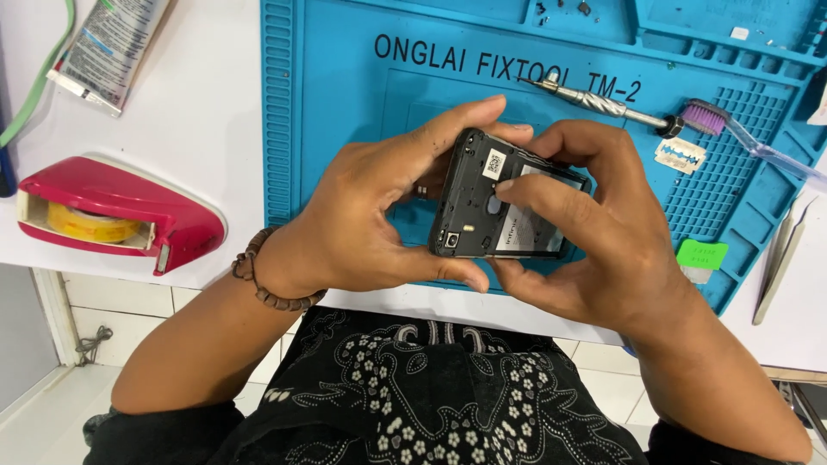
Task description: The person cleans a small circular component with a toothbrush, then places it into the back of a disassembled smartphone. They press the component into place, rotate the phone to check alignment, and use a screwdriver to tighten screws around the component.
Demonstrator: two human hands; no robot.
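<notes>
Two hands hold one phone [500, 200] above the near edge of a blue mat [345, 112], just over the table [207, 129] edge. The phone is open at the back, its dark inner frame facing up toward the camera (the back cover is off). Its long axis runs left to right, tilted a little so the right end sits farther away than the left. The end with the small camera lens points left and near.

The left hand [379, 215] is closed around the phone's left end: the thumb lies under the near edge, and the fingers curl over the far edge. The right hand [594, 232] grips the right end, with the forefinger pressing down on the middle of the exposed back, beside a white label; its thumb comes up beneath the near edge. A beaded bracelet [263, 280] circles the left wrist.

On the mat far and right of the hands lie a screwdriver [594, 102], a brush [732, 129] with purple bristles and a clear handle, and a razor blade [680, 155]. A green sticky note [700, 254] sits at the mat's right near corner, and tweezers [780, 258] lie just off the mat to the right. Well to the left on the table stand a red tape dispenser [112, 211] and, farther off, a tube [108, 47]. A green cable [39, 82] runs along the far left.
</notes>
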